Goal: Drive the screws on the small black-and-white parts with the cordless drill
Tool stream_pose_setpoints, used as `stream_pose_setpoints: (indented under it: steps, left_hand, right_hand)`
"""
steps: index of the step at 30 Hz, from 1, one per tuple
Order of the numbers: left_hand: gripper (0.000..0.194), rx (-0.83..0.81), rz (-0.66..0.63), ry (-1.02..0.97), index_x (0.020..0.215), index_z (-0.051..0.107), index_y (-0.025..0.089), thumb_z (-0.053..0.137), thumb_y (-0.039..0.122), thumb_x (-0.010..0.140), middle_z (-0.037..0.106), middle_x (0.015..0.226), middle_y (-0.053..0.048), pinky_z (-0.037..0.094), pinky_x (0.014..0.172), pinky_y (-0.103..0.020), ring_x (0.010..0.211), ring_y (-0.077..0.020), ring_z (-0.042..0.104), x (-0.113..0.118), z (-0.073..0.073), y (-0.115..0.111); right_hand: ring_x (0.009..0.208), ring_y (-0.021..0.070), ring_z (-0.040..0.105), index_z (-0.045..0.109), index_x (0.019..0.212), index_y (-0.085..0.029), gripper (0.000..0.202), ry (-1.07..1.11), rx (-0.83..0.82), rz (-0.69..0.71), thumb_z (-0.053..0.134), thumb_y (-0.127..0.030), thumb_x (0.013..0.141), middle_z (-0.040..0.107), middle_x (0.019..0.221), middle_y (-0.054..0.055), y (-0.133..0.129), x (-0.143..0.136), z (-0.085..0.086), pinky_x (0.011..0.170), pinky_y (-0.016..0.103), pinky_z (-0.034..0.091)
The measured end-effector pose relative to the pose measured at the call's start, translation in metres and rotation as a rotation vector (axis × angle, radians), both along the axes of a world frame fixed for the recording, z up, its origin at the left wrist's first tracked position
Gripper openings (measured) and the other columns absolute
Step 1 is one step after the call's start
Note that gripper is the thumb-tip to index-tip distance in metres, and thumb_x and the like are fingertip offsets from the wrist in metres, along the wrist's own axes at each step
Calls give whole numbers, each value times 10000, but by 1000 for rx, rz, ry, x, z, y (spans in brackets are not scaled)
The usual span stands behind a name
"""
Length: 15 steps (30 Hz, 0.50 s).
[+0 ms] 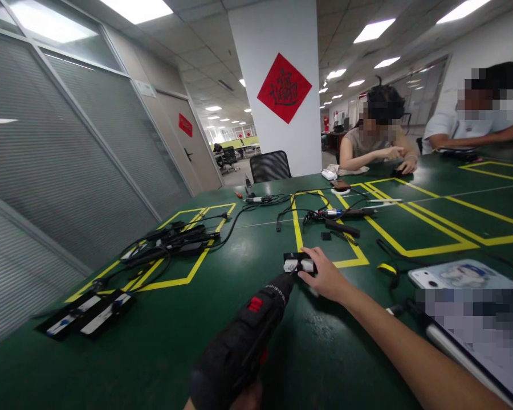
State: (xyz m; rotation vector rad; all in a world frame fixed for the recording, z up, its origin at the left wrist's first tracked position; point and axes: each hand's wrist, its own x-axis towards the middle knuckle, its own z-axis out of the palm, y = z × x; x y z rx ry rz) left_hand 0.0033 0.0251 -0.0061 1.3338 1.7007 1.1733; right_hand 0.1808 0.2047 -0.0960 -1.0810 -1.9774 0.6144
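My left hand [251, 396] is wrapped round the grip of a black cordless drill [243, 336], low in the view and partly cut off by the bottom edge. The drill has a red switch on top, and its chuck points away from me. At its tip lies a small black-and-white part [299, 263], flat on the green table; whether the bit touches it I cannot tell. My right hand [325, 274] pinches this part at its right end, thumb on the near side and fingers on the far side.
Black cables and adapters [183, 239] lie at the left, with two black-and-white strips [105, 313] nearer me. A pen-like tool [346, 213] and cables lie beyond my right hand. A phone [461, 274] rests at the right. Two people [374, 142] sit across the table [154, 353].
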Motion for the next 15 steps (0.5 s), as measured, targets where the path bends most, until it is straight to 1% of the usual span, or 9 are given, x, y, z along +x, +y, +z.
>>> stream_pose_setpoints:
  steps: [2,4,5,8,9,10,12,14,15]
  left_hand:
    - [239,37,15,-57,433,515,220,500,62,612,640,547,-1,518,791,-310,998,-254,583,4,2,3]
    - [237,54,25,-63,454,536,221,490,68,629,682,666,-5,516,797,-293,1001,-244,584,4,4,5]
    - [220,52,26,-55,483,563,223,500,65,623,689,683,-3,524,779,-288,994,-247,588,3,5,5]
    - [207,12,9,-16,560,624,233,550,40,580,678,604,9,554,685,-268,900,-253,631,-2,2,3]
    - [212,9,5,-10,573,633,234,558,36,575,679,605,11,556,679,-267,872,-250,641,-3,1,3]
    - [219,16,5,-10,603,644,237,554,38,586,689,646,8,554,696,-273,870,-245,642,-3,-1,3]
    - [248,52,18,-27,713,661,242,506,62,647,701,832,-8,534,768,-298,928,-234,622,-2,-5,5]
    - [297,70,32,-26,831,657,244,463,75,681,667,1000,-20,506,828,-327,998,-231,588,0,-9,8]
    - [308,67,37,-13,859,654,244,469,78,677,652,1041,-25,491,851,-341,1018,-236,575,-1,-12,9]
  right_hand:
    - [927,166,506,402,1195,-230,504,5,-4,11,566,-277,721,424,1072,52,0,0,0,880,324,387]
    - [908,163,512,424,1168,-230,473,7,-6,13,568,-274,720,431,1056,49,1,0,0,862,317,396]
    - [902,162,513,429,1160,-230,465,7,-7,11,570,-274,719,433,1053,48,1,0,0,857,316,398]
    - [903,162,512,430,1155,-229,466,2,-7,8,575,-280,715,434,1055,48,1,1,2,860,315,395]
    - [905,163,512,431,1154,-229,466,0,-7,7,575,-285,715,433,1056,48,1,1,2,860,315,394]
    - [906,163,511,432,1152,-227,464,-3,-8,6,575,-290,715,432,1056,48,1,1,3,858,315,394]
    - [904,163,511,436,1146,-225,460,-8,-12,8,576,-300,713,432,1053,47,1,1,3,851,313,397]
    - [897,162,513,442,1137,-223,455,-11,-18,10,579,-304,711,434,1043,45,1,1,3,845,310,399]
    - [894,161,514,443,1135,-223,455,-12,-21,13,580,-304,709,435,1040,44,2,1,3,844,310,400]
